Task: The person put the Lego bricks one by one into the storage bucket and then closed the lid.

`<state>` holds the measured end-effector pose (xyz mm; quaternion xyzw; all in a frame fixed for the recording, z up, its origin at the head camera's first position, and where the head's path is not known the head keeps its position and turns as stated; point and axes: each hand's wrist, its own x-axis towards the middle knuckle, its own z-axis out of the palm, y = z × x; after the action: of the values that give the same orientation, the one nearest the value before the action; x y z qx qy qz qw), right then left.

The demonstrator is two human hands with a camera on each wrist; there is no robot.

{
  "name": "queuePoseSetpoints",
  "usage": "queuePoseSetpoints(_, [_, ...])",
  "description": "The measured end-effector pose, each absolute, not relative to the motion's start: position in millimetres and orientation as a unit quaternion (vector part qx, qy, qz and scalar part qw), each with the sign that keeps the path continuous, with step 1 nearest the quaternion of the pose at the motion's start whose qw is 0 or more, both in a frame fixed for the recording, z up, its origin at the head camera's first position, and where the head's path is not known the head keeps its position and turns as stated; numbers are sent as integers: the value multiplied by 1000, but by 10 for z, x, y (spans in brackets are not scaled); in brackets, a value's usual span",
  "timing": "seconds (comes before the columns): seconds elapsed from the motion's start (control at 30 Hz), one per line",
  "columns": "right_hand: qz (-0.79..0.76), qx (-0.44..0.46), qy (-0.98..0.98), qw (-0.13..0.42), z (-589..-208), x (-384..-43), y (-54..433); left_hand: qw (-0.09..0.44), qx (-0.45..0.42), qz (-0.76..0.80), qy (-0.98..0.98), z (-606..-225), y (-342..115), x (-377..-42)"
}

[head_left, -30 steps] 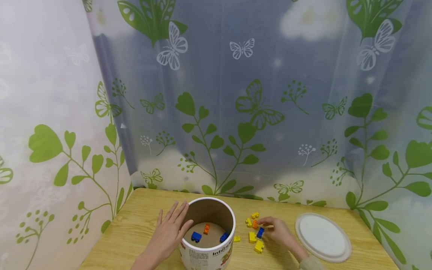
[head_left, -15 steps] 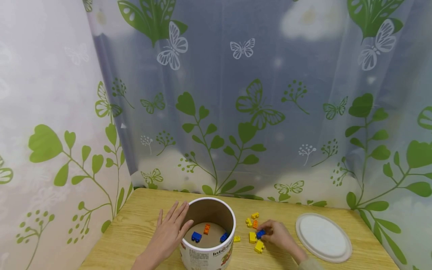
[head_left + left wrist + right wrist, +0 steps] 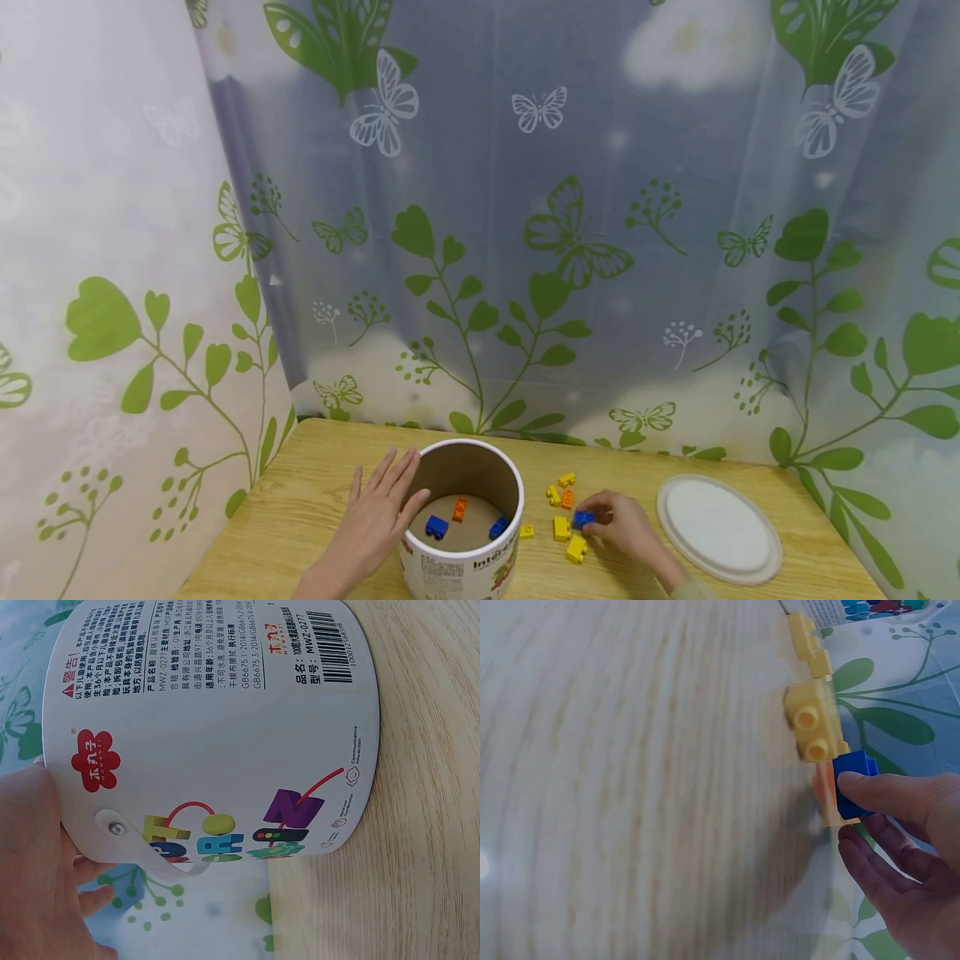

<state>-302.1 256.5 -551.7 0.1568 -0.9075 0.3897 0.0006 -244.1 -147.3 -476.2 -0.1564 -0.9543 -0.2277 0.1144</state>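
Note:
My right hand (image 3: 628, 527) pinches a blue toy brick (image 3: 853, 784) between thumb and fingers, close over the table. Beside it lie yellow bricks (image 3: 576, 548), more small yellow pieces and an orange brick (image 3: 567, 499). To the left stands a white round bucket (image 3: 459, 575) with its top off. Inside on its bottom are a blue brick (image 3: 437, 527), an orange brick (image 3: 460, 509) and another blue brick (image 3: 498, 528). My left hand (image 3: 367, 517) rests on the bucket's left rim with fingers straight. In the left wrist view, printed text and a white handle (image 3: 154, 851) show on the bucket's side.
A round white lid (image 3: 718, 528) lies flat on the wooden table (image 3: 337, 450), right of my right hand. A patterned curtain (image 3: 480, 250) with leaves and butterflies hangs behind the table and along its left side. A small yellow piece (image 3: 527, 531) sits against the bucket's right side.
My right hand has closed its thumb and fingers on the blue brick and shifted it slightly to the right. The left hand and bucket have stayed put.

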Motion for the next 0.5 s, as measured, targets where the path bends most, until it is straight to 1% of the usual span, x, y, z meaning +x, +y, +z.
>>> queuePoseSetpoints(0.23, [407, 146, -901, 26, -5418, -2998, 2568, 103, -153, -231, -955, -4764, -1472, -2455])
queuePoseSetpoints(0.5, [418, 126, -899, 39, -5235, -2954, 2517, 100, -153, -234, -955, -4761, -1474, -2452])
